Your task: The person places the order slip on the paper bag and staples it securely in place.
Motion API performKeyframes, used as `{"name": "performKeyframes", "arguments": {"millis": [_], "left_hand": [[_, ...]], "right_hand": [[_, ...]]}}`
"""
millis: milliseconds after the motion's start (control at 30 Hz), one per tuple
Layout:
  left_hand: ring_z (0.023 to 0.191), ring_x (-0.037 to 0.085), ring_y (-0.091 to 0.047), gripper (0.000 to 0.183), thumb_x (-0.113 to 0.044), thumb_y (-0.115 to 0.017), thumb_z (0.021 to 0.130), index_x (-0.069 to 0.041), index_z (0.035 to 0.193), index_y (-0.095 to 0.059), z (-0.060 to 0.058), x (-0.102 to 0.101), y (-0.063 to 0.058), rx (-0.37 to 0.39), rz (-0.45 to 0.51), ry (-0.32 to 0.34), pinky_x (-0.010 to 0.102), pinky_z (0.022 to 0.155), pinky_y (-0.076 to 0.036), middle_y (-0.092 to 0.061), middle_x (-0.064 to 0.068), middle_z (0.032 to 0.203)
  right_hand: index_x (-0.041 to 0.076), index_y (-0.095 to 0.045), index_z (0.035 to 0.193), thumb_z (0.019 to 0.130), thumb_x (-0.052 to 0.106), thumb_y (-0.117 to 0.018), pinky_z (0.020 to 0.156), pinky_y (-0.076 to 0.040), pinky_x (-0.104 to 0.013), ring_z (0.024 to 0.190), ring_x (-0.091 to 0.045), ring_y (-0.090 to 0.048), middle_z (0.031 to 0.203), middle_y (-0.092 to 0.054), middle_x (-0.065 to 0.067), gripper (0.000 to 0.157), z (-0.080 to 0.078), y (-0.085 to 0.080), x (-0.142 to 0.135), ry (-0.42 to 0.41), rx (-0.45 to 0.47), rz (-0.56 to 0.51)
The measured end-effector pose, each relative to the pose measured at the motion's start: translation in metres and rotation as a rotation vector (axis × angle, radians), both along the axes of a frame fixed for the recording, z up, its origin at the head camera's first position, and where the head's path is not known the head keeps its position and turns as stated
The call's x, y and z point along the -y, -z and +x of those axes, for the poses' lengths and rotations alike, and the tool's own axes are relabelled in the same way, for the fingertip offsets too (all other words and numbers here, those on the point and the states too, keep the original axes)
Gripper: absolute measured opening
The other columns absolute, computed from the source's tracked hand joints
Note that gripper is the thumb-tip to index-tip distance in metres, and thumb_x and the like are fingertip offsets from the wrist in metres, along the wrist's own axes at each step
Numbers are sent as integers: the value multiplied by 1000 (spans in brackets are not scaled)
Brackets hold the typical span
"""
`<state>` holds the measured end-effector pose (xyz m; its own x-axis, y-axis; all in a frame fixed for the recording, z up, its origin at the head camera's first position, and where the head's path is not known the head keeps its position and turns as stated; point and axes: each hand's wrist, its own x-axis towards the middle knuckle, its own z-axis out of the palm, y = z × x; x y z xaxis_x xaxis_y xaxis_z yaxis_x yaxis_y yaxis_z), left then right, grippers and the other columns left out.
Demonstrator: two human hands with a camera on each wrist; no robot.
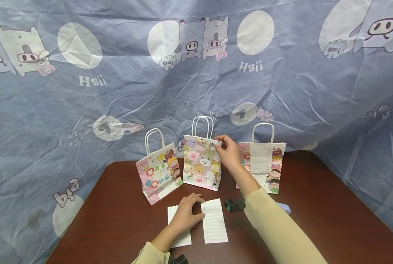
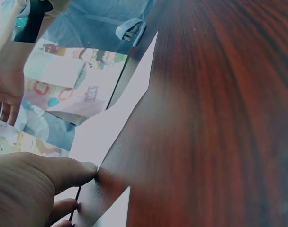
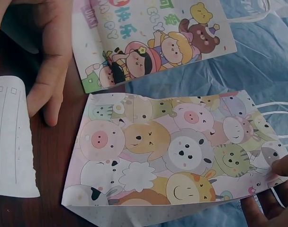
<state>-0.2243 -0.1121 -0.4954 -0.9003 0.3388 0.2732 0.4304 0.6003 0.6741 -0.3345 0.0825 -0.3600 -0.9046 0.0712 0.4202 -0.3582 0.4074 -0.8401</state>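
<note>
The right hand (image 1: 230, 154) pinches the upper right edge of a paper gift bag (image 1: 201, 161) printed with cartoon animals. Its thumb lies on the front, with the fingers behind, as the right wrist view shows. This bag stands upright with white handles. Low over the table, the left hand (image 1: 185, 215) reaches across a lined paper slip (image 1: 183, 240), covering part of it. Its thumb (image 2: 80, 172) touches the edge of a second lined slip (image 1: 215, 223), which lies flat to the right. Thumb and forefinger are spread apart.
At left stands a pink and white gift bag (image 1: 160, 172). A similar bag (image 1: 275, 181) at right has a lined slip (image 1: 261, 158) against its front. A pale blue stapler-like object (image 2: 130, 30) lies beyond the right forearm. Patterned blue cloth (image 1: 196, 91) hangs behind the brown table (image 1: 104, 220).
</note>
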Motion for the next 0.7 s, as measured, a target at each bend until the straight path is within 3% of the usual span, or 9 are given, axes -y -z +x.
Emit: {"name": "performKeyframes", "arguments": {"millis": [167,267,467,700], "left_hand": [[129,34,-56,37,-7,-81,79,-10,114,-67,0,-1,1,-32,16,-15,67,115,-25,-68,10,125],[117,26,-62,39,-7,-82,77,-12,113,-68,-1,-1,0,-45,7,-33,61,115,-31,-71,3,116],[107,20,-60,42,-8,-84,76,-16,114,-69,0,-1,-2,-36,-9,-64,39,95,-46,-72,-2,108],[105,19,-56,43,-6,-84,74,-17,113,-69,1,-2,-3,-16,9,-88,38,91,-46,-67,-7,85]], "right_hand": [[8,-68,113,95,9,-65,71,-48,-29,86,-27,-64,94,-70,-15,19,5,3,-2,15,-57,33],[9,-69,113,94,9,-65,71,-49,-30,88,-27,-66,93,-70,-14,19,9,3,-3,20,-89,59],[12,-69,114,95,10,-65,75,-48,-32,93,-27,-66,92,-68,-12,20,17,1,-8,12,-85,76],[12,-70,114,95,10,-66,71,-47,-28,89,-23,-65,89,-65,-10,20,25,1,-12,10,-85,84]]}}
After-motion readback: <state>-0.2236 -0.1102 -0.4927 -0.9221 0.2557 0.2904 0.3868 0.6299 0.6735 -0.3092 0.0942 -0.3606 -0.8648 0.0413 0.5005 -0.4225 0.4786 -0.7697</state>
